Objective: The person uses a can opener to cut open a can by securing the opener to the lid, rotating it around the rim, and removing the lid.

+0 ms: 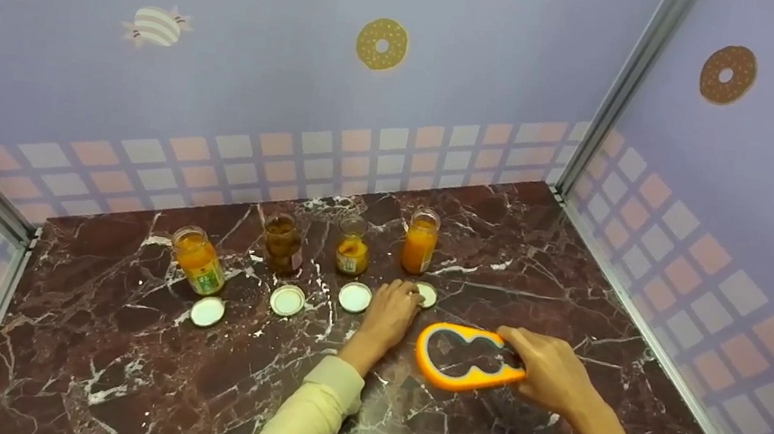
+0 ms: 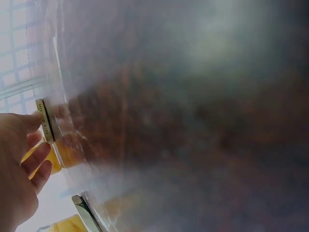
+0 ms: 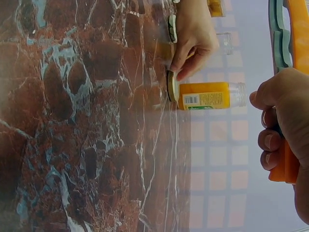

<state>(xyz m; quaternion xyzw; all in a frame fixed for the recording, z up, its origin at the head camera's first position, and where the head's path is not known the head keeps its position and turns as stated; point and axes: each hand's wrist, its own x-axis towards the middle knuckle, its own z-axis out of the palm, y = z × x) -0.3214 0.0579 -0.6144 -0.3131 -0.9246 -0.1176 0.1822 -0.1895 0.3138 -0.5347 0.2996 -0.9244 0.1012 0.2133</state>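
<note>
My left hand [image 1: 389, 312] reaches to the rightmost white-lined jar lid [image 1: 426, 296], its thumb and a finger pinching the rim. That lid [image 3: 173, 87] lies flat on the table in the right wrist view, white side up. My right hand [image 1: 551, 369] grips an orange jar opener [image 1: 458, 387] by its handle end and holds it up above the table. The opener's looped frame has a grey-blue toothed lining. Just behind the pinched lid stands an uncapped tall jar of orange contents [image 1: 419, 246], nearest to my left hand.
More uncapped jars stand leftward in a row: a yellow-filled jar [image 1: 351, 256], a dark-filled jar [image 1: 283, 246] and an orange-filled jar [image 1: 199, 262]. Before them lie lids: one [image 1: 354, 297], another [image 1: 286, 300], a third [image 1: 207, 311]. Patterned walls enclose the marble table [image 1: 181, 385].
</note>
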